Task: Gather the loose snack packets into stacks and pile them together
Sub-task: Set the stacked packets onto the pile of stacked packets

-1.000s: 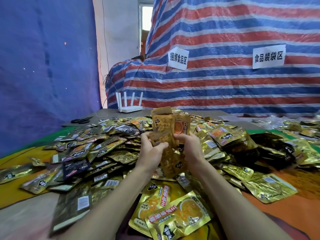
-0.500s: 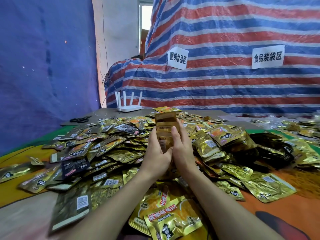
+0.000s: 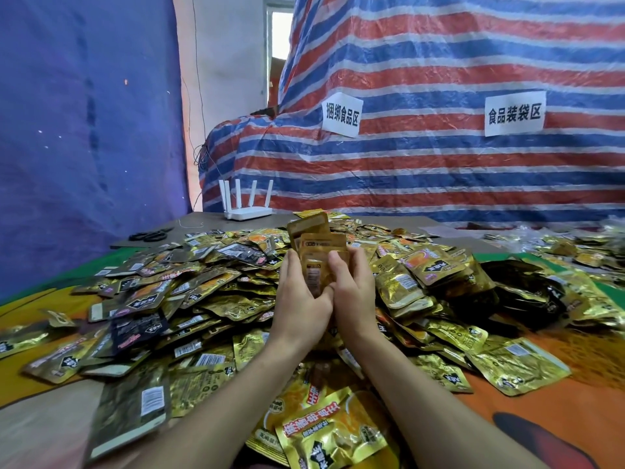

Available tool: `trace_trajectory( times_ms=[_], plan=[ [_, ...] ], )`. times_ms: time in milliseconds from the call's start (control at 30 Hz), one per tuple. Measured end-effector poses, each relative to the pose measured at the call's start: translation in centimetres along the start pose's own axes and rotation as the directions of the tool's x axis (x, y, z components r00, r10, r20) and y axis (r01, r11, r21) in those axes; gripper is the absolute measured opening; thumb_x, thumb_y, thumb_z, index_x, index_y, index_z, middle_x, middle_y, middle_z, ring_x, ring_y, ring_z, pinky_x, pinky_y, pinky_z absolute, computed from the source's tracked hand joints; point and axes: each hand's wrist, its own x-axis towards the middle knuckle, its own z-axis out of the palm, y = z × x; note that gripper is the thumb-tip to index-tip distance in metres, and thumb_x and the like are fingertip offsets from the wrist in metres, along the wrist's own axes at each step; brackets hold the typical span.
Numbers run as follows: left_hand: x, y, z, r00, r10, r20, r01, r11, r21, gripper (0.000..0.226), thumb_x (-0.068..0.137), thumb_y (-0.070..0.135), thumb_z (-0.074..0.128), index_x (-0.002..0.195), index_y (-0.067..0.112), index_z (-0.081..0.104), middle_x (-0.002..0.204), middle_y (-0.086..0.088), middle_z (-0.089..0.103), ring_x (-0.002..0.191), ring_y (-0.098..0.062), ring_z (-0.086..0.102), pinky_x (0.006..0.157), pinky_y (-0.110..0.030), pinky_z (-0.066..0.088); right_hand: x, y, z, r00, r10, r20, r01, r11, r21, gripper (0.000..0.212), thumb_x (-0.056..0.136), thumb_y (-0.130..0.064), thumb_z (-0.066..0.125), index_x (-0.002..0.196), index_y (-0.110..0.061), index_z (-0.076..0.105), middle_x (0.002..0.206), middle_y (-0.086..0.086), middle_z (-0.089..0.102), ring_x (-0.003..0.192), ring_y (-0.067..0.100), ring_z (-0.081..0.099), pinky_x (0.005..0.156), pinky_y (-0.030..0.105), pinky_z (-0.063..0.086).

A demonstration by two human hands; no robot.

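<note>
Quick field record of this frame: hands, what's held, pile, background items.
left hand: grips the held stack from its left side
right hand: grips the same stack from its right side
held stack: gold snack packets, upright, top edges uneven, above the heap
loose packets: heaped across the table, mostly gold, some dark
router: white, four antennas, far edge
scissors: black, far left
backdrop: striped tarp, two paper signs

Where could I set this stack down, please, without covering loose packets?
Bare orange cloth lies near right, beyond the right forearm; pale cloth near left, in front of the packets. Grey tabletop is free at the back between router and scissors. The middle, around the left hand and right hand gripping the stack, is crowded with them.
</note>
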Motion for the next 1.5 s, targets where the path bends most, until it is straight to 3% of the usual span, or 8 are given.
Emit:
trace_trajectory(
  times_ms=[133,267,467,600,867,1100,1333,1500],
  plan=[
    [-0.3,0.2,0.1,0.999,-0.030,-0.033,0.028,0.999,-0.046,0.058,0.089,0.016,0.073,0.139,0.020,0.046,0.131,-0.002,0.053,0.113,-0.014,0.060,0.082,-0.015,0.054,0.2,-0.2,-0.2,0.999,-0.030,0.025,0.028,0.997,0.068,0.019,0.090,-0.026,0.054,0.098,-0.009,0.058,0.083,0.000,0.069,0.076,0.016,0.068,0.065,0.031,0.058],
    [-0.4,0.0,0.3,0.973,-0.229,-0.041,0.230,0.973,0.034,0.060,0.085,0.027,0.076,0.134,0.009,0.047,0.130,-0.007,0.053,0.120,-0.026,0.056,0.098,-0.042,0.051,0.0,0.2,-0.1,0.991,0.125,0.043,-0.129,0.988,0.086,0.019,0.098,-0.013,0.052,0.080,-0.012,0.057,0.065,-0.010,0.066,0.063,0.008,0.064,0.052,0.018,0.049],
    [-0.6,0.8,0.5,0.975,-0.222,-0.013,0.222,0.965,0.143,0.071,0.092,0.030,0.067,0.150,0.006,0.035,0.157,-0.010,0.028,0.140,-0.030,0.039,0.114,-0.047,0.037,-0.1,-0.5,0.4,0.992,0.099,-0.083,-0.099,0.995,0.013,0.039,0.082,-0.045,0.053,0.096,-0.012,0.066,0.122,0.018,0.060,0.123,0.034,0.055,0.108,0.051,0.043],
    [-0.6,1.4,0.7,0.978,-0.193,0.083,0.160,0.940,0.301,0.058,0.098,0.028,0.053,0.147,0.001,0.039,0.161,-0.014,0.022,0.145,-0.028,0.031,0.115,-0.034,0.029,0.1,-0.8,0.1,0.990,0.090,-0.106,-0.087,0.996,0.028,0.048,0.081,-0.050,0.060,0.095,-0.005,0.064,0.116,0.029,0.060,0.107,0.043,0.060,0.099,0.059,0.047],
    [-1.0,2.3,-1.0,0.991,-0.132,0.027,0.057,0.592,0.804,0.049,0.096,0.058,0.043,0.103,0.014,0.064,0.102,-0.007,0.063,0.100,-0.033,0.061,0.072,-0.036,0.039,0.3,-0.6,-0.1,0.968,0.247,0.052,-0.248,0.969,0.005,0.046,0.094,-0.039,0.065,0.099,0.007,0.066,0.078,0.004,0.070,0.063,0.012,0.066,0.056,0.022,0.049],
    [-0.4,1.5,-1.3,0.969,0.242,0.056,-0.248,0.928,0.277,0.026,0.077,0.032,0.083,0.070,0.016,0.063,0.078,0.002,0.054,0.072,-0.005,0.053,0.060,-0.013,0.042,1.3,-3.0,-0.7,0.947,0.314,0.060,-0.320,0.940,0.120,0.048,0.073,-0.055,0.064,0.075,-0.006,0.068,0.073,0.012,0.064,0.065,0.026,0.060,0.068,0.038,0.050],
    [-0.5,0.8,-1.1,0.984,0.080,0.160,-0.078,0.997,-0.023,0.042,0.063,0.030,0.078,0.094,0.018,0.052,0.084,-0.006,0.067,0.076,-0.023,0.066,0.069,-0.048,0.057,0.9,-3.4,-0.5,0.907,0.402,0.125,-0.404,0.915,-0.011,0.028,0.080,-0.035,0.060,0.093,-0.011,0.064,0.091,0.013,0.058,0.081,0.027,0.057,0.073,0.039,0.047],
    [-0.7,0.0,-0.4,0.945,0.019,0.326,-0.010,1.000,-0.028,0.044,0.064,0.022,0.071,0.105,0.011,0.060,0.100,-0.018,0.065,0.089,-0.031,0.067,0.073,-0.043,0.058,0.2,-3.5,-1.5,0.803,0.568,0.179,-0.587,0.806,0.075,0.021,0.091,-0.028,0.051,0.091,-0.008,0.057,0.075,0.006,0.054,0.064,0.019,0.054,0.060,0.031,0.045]
  ],
)
